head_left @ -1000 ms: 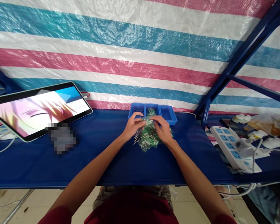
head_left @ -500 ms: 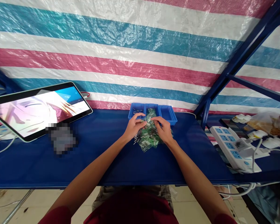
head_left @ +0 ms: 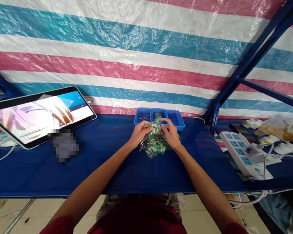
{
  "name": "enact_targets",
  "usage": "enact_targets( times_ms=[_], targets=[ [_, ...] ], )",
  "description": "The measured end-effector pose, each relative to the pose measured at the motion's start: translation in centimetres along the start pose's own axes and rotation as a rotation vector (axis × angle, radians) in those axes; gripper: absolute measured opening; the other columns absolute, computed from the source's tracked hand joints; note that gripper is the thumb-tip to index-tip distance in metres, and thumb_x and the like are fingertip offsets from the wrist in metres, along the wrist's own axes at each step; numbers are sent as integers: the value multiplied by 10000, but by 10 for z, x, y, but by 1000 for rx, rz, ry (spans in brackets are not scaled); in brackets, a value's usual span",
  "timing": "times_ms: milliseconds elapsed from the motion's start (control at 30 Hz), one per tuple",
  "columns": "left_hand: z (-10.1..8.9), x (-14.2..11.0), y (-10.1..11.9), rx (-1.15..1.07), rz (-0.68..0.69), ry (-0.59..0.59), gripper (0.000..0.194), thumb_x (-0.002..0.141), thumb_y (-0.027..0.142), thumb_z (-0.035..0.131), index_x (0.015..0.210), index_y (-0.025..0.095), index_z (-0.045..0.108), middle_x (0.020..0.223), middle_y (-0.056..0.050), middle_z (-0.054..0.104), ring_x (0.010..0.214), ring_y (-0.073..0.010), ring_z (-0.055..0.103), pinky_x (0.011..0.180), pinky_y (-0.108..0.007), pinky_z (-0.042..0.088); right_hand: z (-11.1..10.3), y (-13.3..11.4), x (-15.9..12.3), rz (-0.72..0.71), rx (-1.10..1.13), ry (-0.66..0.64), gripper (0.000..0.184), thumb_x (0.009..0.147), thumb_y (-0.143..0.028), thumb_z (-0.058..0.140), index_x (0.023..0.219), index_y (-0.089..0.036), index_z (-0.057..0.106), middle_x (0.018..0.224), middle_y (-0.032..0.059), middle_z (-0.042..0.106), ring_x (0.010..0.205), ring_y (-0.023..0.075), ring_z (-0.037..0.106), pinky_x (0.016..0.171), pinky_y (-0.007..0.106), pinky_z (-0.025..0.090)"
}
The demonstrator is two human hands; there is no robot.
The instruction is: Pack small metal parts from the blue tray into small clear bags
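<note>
Plastic bag [head_left: 157,125], small and clear with a greenish tint, held up above a heap of similar bags and loose metal pins [head_left: 152,149], its left edge pinched between thumb and fingers of the left hand [head_left: 138,134]. Right hand [head_left: 171,135] at the bag's right edge, thumb and forefinger curled close; cannot tell whether they are clamped on it. Just beyond, blue trays [head_left: 175,118] on the blue table [head_left: 112,165], lit screen [head_left: 42,117] well to the left, white power strip [head_left: 238,153] to the right.
</note>
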State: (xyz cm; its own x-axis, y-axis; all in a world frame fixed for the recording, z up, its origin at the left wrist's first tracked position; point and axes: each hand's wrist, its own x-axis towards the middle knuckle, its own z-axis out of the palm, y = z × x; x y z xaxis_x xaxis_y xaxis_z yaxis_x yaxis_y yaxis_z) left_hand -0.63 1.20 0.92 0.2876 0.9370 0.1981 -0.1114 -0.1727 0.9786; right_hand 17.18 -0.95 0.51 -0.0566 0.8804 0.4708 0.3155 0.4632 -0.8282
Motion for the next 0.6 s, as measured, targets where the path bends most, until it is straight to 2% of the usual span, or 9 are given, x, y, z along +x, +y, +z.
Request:
enact_targets(
  times_ms=[67,133,167,233,333,433,500,600],
  targets=[
    [0,0,0,-92,-32,25,405,716,402,734,1005,195,539,677,31,597,609,-127,583,631,-275,506,-1,-1,0,-111,-75,4,322,943,-304,417,1227,-228,549,1063,82,654,881,189,645,801,350,521],
    [0,0,2,-131,-43,19,465,708,388,747,1069,213,512,649,46,578,580,-118,568,602,-262,502,-1,-3,0,-238,-152,-13,284,923,-294,460,1155,-220,606,1254,114,565,1061,213,595,905,377,487],
    [0,-1,2,-120,-42,6,441,723,403,734,1059,208,526,640,43,572,579,-118,565,595,-257,498,0,-4,0,-271,-180,-18,254,915,-295,482,1102,-216,634,1253,117,562,1088,219,580,931,382,472],
    [-1,-1,5,-42,-15,-8,350,779,469,666,954,176,590,678,5,593,618,-128,578,600,-254,494,1,-6,0,-259,-200,3,209,912,-311,500,980,-208,668,1100,105,630,1013,214,602,913,372,475],
    [-2,-2,8,99,40,-23,388,796,534,614,848,152,655,831,-50,646,744,-163,609,632,-253,501,3,-7,-1,-120,-146,53,230,890,-384,538,853,-197,667,825,61,659,772,189,614,769,336,506],
    [-4,-2,12,117,55,-21,365,760,474,676,958,168,666,777,-24,649,695,-152,609,630,-252,508,2,-6,0,70,17,43,277,827,-463,594,808,-191,642,687,15,621,584,150,565,613,298,497],
    [-7,-1,13,90,82,34,326,773,424,672,973,167,657,665,4,617,591,-125,580,598,-247,496,0,-6,1,192,154,-43,295,785,-487,623,767,-192,618,610,-16,575,494,126,520,514,271,463],
    [-14,3,13,86,141,150,248,796,387,638,865,149,654,602,9,588,527,-106,543,554,-235,461,-4,-5,4,337,271,-266,305,709,-470,695,683,-185,591,485,-58,475,396,95,438,387,224,343]
  ],
)
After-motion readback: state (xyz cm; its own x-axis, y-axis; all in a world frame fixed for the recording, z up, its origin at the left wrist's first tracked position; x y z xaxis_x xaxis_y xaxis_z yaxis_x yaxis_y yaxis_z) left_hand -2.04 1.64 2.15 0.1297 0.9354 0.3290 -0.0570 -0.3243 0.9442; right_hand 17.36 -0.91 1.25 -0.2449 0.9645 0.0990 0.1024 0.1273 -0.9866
